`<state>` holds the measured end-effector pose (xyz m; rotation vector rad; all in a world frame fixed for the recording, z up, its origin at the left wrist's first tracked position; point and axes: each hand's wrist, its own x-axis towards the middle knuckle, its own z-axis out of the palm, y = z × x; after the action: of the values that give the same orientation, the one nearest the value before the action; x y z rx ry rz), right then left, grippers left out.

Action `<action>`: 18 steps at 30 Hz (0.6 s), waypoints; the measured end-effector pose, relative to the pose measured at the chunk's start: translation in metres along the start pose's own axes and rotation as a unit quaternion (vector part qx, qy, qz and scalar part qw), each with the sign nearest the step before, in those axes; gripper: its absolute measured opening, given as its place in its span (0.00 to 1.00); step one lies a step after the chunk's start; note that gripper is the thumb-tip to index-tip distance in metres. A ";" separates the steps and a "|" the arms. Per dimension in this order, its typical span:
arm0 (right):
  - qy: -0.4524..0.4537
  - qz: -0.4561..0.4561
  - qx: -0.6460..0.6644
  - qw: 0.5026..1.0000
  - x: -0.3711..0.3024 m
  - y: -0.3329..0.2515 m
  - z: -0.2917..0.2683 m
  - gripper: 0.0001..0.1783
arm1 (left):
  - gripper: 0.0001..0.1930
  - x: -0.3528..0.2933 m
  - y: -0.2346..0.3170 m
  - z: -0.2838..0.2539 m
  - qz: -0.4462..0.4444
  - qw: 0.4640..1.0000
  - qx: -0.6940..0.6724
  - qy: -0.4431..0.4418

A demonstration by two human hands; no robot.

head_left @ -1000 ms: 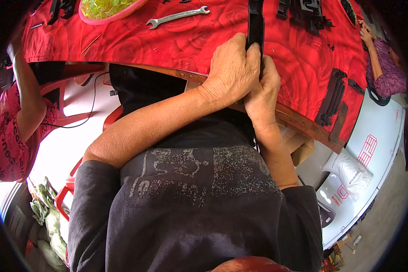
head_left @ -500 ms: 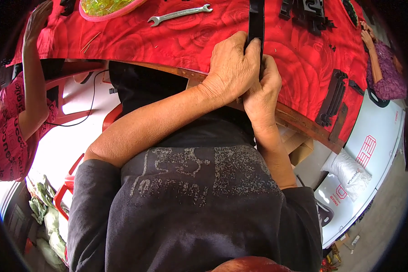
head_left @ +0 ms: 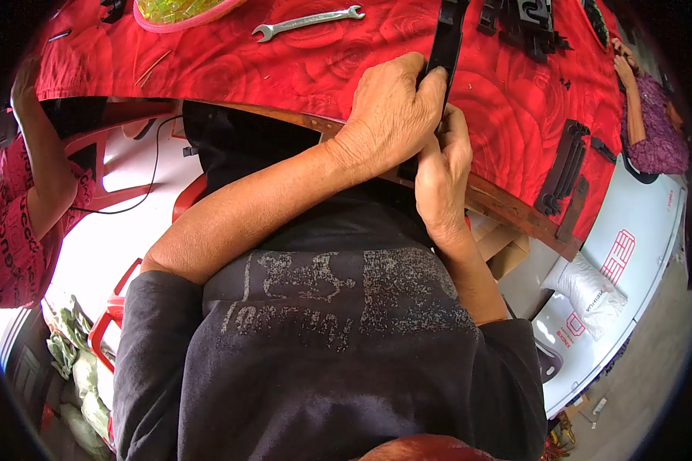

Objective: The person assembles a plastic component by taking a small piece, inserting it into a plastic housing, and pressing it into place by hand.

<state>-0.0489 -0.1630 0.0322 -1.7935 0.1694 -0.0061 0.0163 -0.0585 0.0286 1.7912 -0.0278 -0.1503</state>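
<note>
A long black plastic strip slants up and away from me over the near edge of the red-covered table. My left hand is closed round its lower part, thumb lying along it. Just below and to the right, my right hand is closed too, its fingers curled at the strip's lower end. The hands touch or nearly touch, and they hide that end. What the right fingertips do there I cannot make out.
Beyond my left hand lie an open-ended wrench and a pink-rimmed bowl of yellow-green pieces. Black plastic parts sit at the far right, with more black strips near the right edge. One person sits left, another right.
The strip's far end has tipped to the right. My right hand has shifted slightly left and down. At the left, the other person's hand has drawn back off the tabletop.
</note>
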 end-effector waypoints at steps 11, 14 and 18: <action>0.036 0.077 0.317 0.945 0.032 -0.008 -0.021 0.22 | 0.14 -0.021 0.003 -0.014 0.058 0.986 0.028 -0.157; -0.038 0.063 0.332 0.941 0.035 -0.007 -0.026 0.27 | 0.14 -0.024 0.003 -0.016 0.050 0.983 0.016 -0.173; -0.018 0.066 0.345 0.936 0.035 -0.006 -0.022 0.28 | 0.14 -0.030 -0.001 -0.016 0.006 0.982 -0.037 -0.183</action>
<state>-0.0156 -0.1874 0.0400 -1.0775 0.2269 0.0574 -0.0119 -0.0401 0.0332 1.6684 -0.2913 -0.4643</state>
